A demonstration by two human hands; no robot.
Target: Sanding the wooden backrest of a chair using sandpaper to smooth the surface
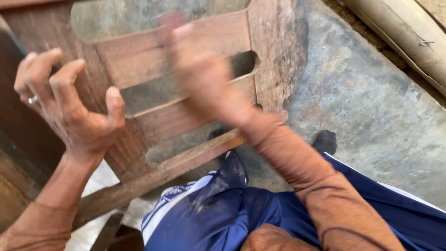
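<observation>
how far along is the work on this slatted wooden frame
Done: the wooden frame is cut out, slats and openings in place. In hand: the left hand steadies its edge with curled fingers; the right hand, blurred in motion, passes over the slats. Whether it holds anything cannot be told. Left: the wood looks dull, patchy and dusty, so the surface seems unfinished.

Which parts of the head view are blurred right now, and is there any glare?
Head view: the right hand is smeared by motion blur, fingers indistinct; the left hand and the slatted wooden frame are fairly sharp; daylight is soft, no glare on the concrete floor.
</observation>
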